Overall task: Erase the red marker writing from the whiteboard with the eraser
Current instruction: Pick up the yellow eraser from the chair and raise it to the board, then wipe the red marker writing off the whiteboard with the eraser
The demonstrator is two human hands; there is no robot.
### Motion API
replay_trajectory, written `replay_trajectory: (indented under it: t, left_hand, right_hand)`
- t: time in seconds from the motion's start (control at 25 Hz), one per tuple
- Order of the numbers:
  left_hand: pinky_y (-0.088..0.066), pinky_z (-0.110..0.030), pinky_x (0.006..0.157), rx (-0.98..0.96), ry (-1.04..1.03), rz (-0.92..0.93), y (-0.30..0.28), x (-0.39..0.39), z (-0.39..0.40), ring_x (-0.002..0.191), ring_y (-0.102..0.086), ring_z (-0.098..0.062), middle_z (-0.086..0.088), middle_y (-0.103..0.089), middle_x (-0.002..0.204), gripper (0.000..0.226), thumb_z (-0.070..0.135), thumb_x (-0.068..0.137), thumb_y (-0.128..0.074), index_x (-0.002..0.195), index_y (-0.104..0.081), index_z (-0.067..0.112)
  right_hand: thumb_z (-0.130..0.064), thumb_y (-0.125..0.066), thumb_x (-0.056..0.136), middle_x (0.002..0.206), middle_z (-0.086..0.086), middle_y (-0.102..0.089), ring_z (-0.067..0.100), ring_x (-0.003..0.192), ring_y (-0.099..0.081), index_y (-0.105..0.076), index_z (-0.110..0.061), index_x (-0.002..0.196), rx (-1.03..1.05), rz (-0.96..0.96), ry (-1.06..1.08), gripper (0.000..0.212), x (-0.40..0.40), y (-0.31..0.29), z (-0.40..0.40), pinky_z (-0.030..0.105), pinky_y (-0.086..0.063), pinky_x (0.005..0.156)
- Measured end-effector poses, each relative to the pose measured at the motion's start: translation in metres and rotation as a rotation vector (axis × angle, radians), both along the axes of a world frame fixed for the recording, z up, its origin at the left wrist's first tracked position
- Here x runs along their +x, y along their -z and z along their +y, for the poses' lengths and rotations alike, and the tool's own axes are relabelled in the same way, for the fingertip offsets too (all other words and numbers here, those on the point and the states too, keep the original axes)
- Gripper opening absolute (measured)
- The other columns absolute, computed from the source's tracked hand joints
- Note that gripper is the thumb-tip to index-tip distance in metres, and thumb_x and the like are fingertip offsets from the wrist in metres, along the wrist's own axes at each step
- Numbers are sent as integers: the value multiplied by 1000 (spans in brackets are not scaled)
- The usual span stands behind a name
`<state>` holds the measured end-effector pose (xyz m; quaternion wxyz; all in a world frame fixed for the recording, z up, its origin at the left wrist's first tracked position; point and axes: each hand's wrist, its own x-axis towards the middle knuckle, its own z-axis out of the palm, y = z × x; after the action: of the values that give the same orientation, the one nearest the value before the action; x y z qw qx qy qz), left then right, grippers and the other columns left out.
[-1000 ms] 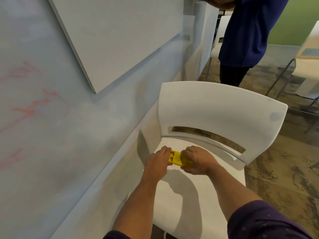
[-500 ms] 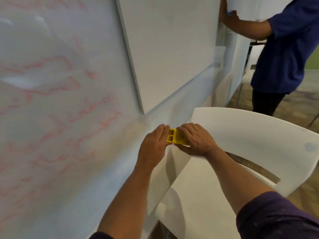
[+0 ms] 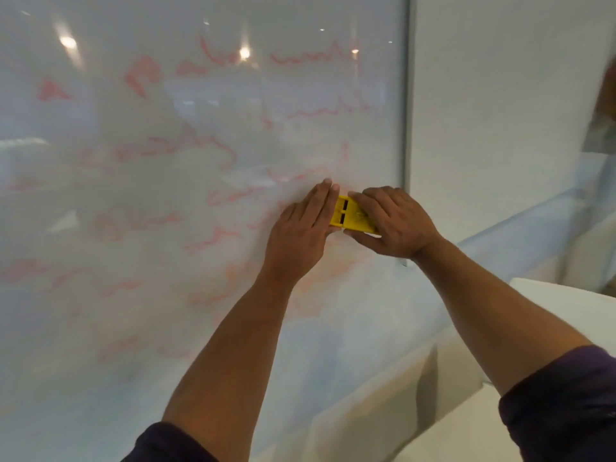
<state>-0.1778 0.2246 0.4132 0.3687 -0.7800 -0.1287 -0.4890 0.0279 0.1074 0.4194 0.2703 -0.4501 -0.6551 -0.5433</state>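
both hands are on the eraser (image 3: 350, 216), which sits against the whiteboard (image 3: 166, 195) near its right edge; my right hand (image 3: 393, 221) is wrapped around the yellow body, gripping it; my left hand (image 3: 301, 228) lies flat, fingers together, bracing the eraser's left end, i judge to add pressure; the red writing (image 3: 206, 151) is blurred, faint wavy lines across most of the board, mostly unerased.

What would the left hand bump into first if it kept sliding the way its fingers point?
The left hand points up the whiteboard, so it would probably cross the red writing just above its fingers first. It looks flat against the board, though depth is unclear.
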Motion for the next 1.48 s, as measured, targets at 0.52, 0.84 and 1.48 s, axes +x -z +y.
replay_trajectory:
  t: [0.52,0.84,1.48]
  left_hand:
    - [-36,-40,125,208,-286,-113,-131,-175,18,157,-38,-25,-10,-40,168,64,47,113,-38,161,-42,5]
    - [-31,-39,128,162,-481,-286,-159,-294,29,161,-29,-24,-12,-32,172,77,51,107,-53,164,-34,4]
    - [-19,-41,133,-59,-599,-568,-182,-422,54,164,-20,-25,-13,-21,176,66,36,109,-24,167,-23,3]
  right_hand:
    - [-45,-71,98,113,23,-69,37,91,-64,-64,5,134,315,-119,-274,62,-138,-124,82,43,-46,75]
    - [-39,-69,99,124,21,-68,41,100,-67,-65,3,133,339,29,-409,54,-256,-152,118,44,-51,80]
    - [-35,-61,103,142,13,-63,38,101,-66,-62,-19,145,422,-4,-439,44,-415,-238,147,40,-51,78]
